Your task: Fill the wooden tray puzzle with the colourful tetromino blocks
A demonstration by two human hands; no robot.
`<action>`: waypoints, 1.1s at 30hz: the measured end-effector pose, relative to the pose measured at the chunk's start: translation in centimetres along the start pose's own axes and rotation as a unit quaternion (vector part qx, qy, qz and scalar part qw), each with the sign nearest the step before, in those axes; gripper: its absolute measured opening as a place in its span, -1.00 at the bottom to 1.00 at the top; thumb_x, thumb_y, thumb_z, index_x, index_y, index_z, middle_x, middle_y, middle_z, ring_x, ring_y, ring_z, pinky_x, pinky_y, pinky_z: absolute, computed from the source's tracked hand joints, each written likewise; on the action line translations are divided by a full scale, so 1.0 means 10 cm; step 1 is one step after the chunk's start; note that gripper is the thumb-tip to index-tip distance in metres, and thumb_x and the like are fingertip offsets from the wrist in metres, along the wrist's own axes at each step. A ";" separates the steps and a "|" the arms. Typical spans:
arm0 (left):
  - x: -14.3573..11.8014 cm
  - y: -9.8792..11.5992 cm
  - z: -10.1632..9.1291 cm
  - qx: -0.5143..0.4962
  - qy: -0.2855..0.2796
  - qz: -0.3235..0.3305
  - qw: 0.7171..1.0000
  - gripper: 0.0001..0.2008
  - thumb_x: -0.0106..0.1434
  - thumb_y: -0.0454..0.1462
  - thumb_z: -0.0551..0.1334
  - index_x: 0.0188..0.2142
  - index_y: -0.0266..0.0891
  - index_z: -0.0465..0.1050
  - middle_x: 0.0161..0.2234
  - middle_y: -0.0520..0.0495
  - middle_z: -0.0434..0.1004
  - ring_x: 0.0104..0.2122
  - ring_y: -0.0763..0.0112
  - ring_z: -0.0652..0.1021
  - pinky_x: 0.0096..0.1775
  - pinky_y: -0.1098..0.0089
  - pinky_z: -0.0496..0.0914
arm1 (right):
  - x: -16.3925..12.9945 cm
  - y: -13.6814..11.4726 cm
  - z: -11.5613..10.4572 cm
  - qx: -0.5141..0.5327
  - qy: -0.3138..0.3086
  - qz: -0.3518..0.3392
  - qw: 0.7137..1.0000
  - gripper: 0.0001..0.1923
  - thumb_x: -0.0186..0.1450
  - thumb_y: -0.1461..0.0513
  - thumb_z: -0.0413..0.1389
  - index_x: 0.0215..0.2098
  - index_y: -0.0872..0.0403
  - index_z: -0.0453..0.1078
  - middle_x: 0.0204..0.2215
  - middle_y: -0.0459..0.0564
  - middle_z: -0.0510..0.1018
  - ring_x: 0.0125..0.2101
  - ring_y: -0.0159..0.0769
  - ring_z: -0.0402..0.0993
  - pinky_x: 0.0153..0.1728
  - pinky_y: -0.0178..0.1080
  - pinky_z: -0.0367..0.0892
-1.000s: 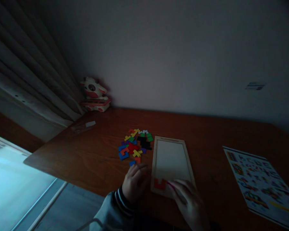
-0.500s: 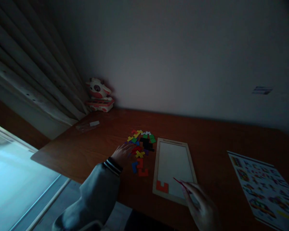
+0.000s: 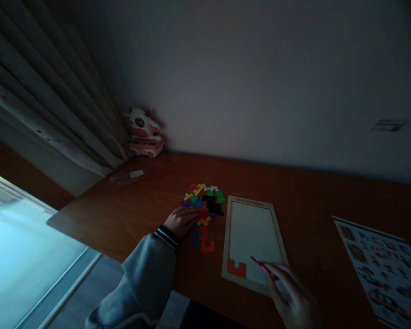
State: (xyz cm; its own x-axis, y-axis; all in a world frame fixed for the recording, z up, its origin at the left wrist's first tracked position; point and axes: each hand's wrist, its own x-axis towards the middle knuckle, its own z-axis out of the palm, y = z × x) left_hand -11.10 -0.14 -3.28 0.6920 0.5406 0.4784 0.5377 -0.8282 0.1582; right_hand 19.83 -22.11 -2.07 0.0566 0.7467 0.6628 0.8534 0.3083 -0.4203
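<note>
My left hand (image 3: 181,220) lies low over the near left side of a pile of coloured puzzle pieces (image 3: 214,207), fingers stretched out and apart. Its fingertips reach the red and yellow pieces. My right hand (image 3: 292,292) pinches a thin red puzzle piece (image 3: 257,262), seen nearly edge-on, so its shape is hard to make out. That piece is above the lower right of a wooden puzzle tray (image 3: 225,237). An orange-red U-shaped piece (image 3: 236,269) sits in the tray's near left corner.
A printed sheet (image 3: 380,265) lies on the brown table to the right. At the far left corner stands a cow-shaped toy (image 3: 144,132), with a clear plastic bag (image 3: 121,178) in front of it. A wall rises behind the table, and a curtain hangs at left.
My left hand has shifted slightly right and nearer, over the red and yellow pieces. My right hand still pinches the red piece above the tray. The whole view has shifted a little.
</note>
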 end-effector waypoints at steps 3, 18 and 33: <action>0.02 0.02 0.00 0.016 0.013 0.025 0.999 -0.72 0.42 -0.22 0.07 0.00 -0.14 0.49 -0.01 -0.08 0.57 -0.03 0.32 0.56 0.00 0.26 0.49 | -0.01 0.01 0.00 0.000 0.003 0.000 1.000 -0.80 0.36 0.13 0.06 -0.21 0.03 0.49 -0.34 0.01 0.63 -0.38 -0.28 0.62 -0.34 -0.33 0.52; 0.20 0.07 -0.03 0.048 0.029 -0.006 0.998 -0.68 0.45 -0.16 0.01 -0.09 -0.20 0.51 -0.22 -0.11 0.62 -0.26 0.38 0.62 -0.16 0.37 0.54 | 0.02 -0.02 -0.02 0.003 -0.009 -0.005 1.000 -0.80 0.37 0.14 0.05 -0.21 0.04 0.48 -0.35 0.01 0.63 -0.39 -0.29 0.62 -0.36 -0.33 0.52; 0.32 0.56 -0.04 -0.080 0.166 -0.139 0.973 -0.69 0.37 -0.06 0.15 -0.32 -0.23 0.49 -0.52 0.02 0.55 -0.57 0.52 0.52 -0.48 0.54 0.41 | -0.01 0.02 0.01 0.007 -0.011 -0.012 1.000 -0.78 0.39 0.18 0.04 -0.07 -0.01 0.46 -0.30 -0.01 0.63 -0.32 -0.28 0.61 -0.30 -0.30 0.51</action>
State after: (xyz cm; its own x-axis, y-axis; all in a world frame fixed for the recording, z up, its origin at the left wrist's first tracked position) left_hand -6.05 -3.14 -0.52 0.3233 0.6914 0.6461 0.5814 -0.6838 0.4408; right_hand 19.93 -22.09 -2.29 0.0240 0.7513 0.6595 0.8470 0.3351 -0.4126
